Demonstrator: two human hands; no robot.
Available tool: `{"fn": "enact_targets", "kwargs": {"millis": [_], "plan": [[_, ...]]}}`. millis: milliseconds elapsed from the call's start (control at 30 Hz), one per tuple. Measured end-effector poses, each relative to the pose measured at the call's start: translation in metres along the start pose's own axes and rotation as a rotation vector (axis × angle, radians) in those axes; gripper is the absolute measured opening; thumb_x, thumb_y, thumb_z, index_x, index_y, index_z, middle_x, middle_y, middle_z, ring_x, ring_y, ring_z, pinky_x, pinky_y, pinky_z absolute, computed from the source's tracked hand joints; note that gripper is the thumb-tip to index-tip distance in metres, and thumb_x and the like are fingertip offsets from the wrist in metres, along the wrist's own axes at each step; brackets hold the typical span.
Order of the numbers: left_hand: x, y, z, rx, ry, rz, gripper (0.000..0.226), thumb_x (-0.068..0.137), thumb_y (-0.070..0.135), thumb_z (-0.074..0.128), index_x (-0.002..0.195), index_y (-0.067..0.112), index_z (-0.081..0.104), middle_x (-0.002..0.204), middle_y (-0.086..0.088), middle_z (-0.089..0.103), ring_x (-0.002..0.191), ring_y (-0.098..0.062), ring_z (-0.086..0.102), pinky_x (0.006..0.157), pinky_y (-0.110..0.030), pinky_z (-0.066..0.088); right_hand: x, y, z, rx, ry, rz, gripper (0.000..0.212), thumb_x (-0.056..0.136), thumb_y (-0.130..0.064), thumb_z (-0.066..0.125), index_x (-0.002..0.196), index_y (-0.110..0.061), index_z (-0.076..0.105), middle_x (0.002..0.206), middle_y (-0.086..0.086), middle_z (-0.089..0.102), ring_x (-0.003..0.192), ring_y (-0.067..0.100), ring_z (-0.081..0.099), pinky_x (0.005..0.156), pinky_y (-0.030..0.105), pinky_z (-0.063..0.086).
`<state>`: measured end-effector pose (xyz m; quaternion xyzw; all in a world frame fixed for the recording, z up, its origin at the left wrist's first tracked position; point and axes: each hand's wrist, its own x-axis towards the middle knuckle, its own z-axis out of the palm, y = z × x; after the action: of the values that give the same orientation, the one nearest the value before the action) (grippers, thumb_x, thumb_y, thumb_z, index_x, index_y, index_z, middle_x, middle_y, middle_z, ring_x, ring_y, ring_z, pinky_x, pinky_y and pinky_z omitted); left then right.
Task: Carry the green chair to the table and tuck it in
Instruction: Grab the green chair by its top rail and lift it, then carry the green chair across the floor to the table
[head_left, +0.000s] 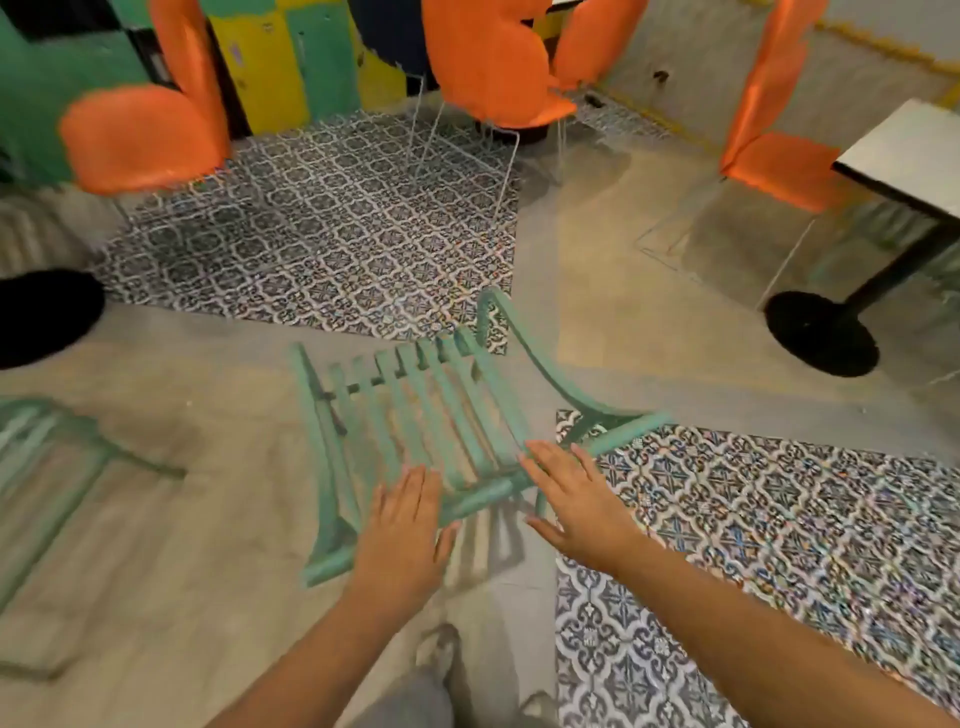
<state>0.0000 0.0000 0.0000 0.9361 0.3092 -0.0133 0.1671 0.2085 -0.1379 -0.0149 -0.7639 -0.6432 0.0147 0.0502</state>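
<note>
A green slatted chair (426, 410) stands on the floor just ahead of me, its seat slats facing up and its backrest rail nearest me. My left hand (402, 535) hovers flat over the near rail, fingers spread, holding nothing. My right hand (576, 499) is also open, its fingertips at or just above the rail's right end; I cannot tell whether they touch. A white-topped table (904, 150) on a black pedestal base (821, 332) stands at the far right.
An orange chair (774, 156) sits by the table. Two more orange chairs (140, 135) (493, 67) stand at the back. A second green chair (47, 467) is at the left edge. A black round base (41, 312) lies at left. Patterned tile patches cover parts of the floor.
</note>
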Motion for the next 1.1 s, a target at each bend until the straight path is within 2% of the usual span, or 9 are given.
{"fn": "enact_targets", "kwargs": {"millis": [67, 167, 233, 300, 400, 600, 767, 967, 1100], "plan": [[-0.010, -0.001, 0.013, 0.018, 0.042, -0.041, 0.062, 0.091, 0.040, 0.037, 0.139, 0.001, 0.037, 0.143, -0.019, 0.044, 0.133, -0.034, 0.038, 0.107, -0.055, 0.031, 0.000, -0.002, 0.014, -0.068, -0.067, 0.015, 0.079, 0.085, -0.042, 0.062, 0.146, -0.010, 0.023, 0.153, 0.013, 0.026, 0.139, 0.031, 0.025, 0.110, 0.054, 0.021], [-0.025, -0.002, 0.035, 0.121, 0.000, -0.074, 0.067, 0.087, 0.031, 0.054, 0.143, 0.005, 0.030, 0.147, -0.015, 0.040, 0.137, -0.033, 0.032, 0.111, -0.054, 0.024, 0.000, -0.006, 0.033, -0.108, -0.157, 0.066, 0.083, 0.085, -0.030, 0.061, 0.148, -0.010, 0.011, 0.155, 0.012, 0.021, 0.141, 0.030, 0.016, 0.113, 0.052, 0.012], [-0.026, -0.002, 0.041, 0.137, -0.012, -0.104, 0.071, 0.077, 0.018, 0.066, 0.140, 0.005, 0.037, 0.139, -0.017, 0.050, 0.130, -0.036, 0.043, 0.108, -0.057, 0.031, 0.005, -0.007, 0.037, -0.089, -0.134, 0.086, 0.077, 0.081, -0.015, 0.061, 0.146, -0.010, 0.021, 0.148, 0.015, 0.036, 0.137, 0.033, 0.025, 0.114, 0.051, 0.010], [-0.024, 0.000, 0.043, 0.168, 0.015, -0.116, 0.070, 0.070, 0.005, 0.065, 0.136, 0.004, 0.043, 0.124, -0.019, 0.059, 0.117, -0.039, 0.053, 0.101, -0.059, 0.039, 0.010, -0.002, 0.037, -0.046, -0.081, 0.099, 0.068, 0.075, -0.004, 0.063, 0.137, -0.010, 0.036, 0.132, 0.015, 0.051, 0.128, 0.035, 0.037, 0.113, 0.052, 0.016], [-0.022, -0.003, 0.047, 0.239, 0.029, -0.092, 0.071, 0.068, 0.001, 0.060, 0.136, 0.008, 0.042, 0.111, -0.016, 0.061, 0.100, -0.038, 0.056, 0.090, -0.055, 0.045, 0.012, 0.002, 0.033, 0.008, -0.037, 0.111, 0.061, 0.068, 0.004, 0.061, 0.125, -0.011, 0.047, 0.117, 0.012, 0.056, 0.118, 0.036, 0.045, 0.110, 0.054, 0.024], [-0.028, -0.006, 0.061, 0.293, -0.003, -0.075, 0.083, 0.063, 0.005, 0.064, 0.140, 0.011, 0.034, 0.110, -0.015, 0.059, 0.097, -0.037, 0.053, 0.083, -0.051, 0.039, 0.008, -0.004, 0.030, 0.043, 0.033, 0.143, 0.048, 0.067, 0.007, 0.051, 0.112, -0.009, 0.057, 0.104, 0.010, 0.059, 0.104, 0.034, 0.052, 0.106, 0.050, 0.030], [-0.033, -0.010, 0.070, 0.337, 0.017, -0.007, 0.063, 0.075, 0.009, 0.035, 0.138, 0.011, 0.038, 0.114, -0.015, 0.058, 0.100, -0.035, 0.050, 0.084, -0.051, 0.036, -0.021, -0.013, 0.033, 0.104, 0.068, 0.257, 0.046, 0.067, 0.008, 0.055, 0.110, -0.010, 0.058, 0.101, 0.010, 0.060, 0.102, 0.033, 0.052, 0.106, 0.052, 0.029], [-0.017, 0.003, 0.075, 0.354, 0.012, 0.195, 0.061, 0.075, 0.011, 0.034, 0.136, 0.012, 0.042, 0.114, -0.013, 0.063, 0.103, -0.034, 0.056, 0.086, -0.052, 0.042, -0.068, -0.014, 0.037, 0.115, 0.093, 0.508, 0.052, 0.061, 0.004, 0.060, 0.109, -0.016, 0.057, 0.097, 0.006, 0.058, 0.097, 0.030, 0.052, 0.105, 0.046, 0.021], [0.005, 0.021, 0.077, 0.389, -0.003, 0.389, 0.061, 0.075, 0.009, 0.034, 0.135, 0.012, 0.045, 0.115, -0.012, 0.063, 0.100, -0.034, 0.058, 0.087, -0.053, 0.042, -0.101, -0.012, 0.035, 0.137, 0.053, 0.704, 0.049, 0.066, -0.001, 0.059, 0.113, -0.016, 0.056, 0.103, 0.007, 0.058, 0.104, 0.031, 0.050, 0.106, 0.047, 0.022]]}}
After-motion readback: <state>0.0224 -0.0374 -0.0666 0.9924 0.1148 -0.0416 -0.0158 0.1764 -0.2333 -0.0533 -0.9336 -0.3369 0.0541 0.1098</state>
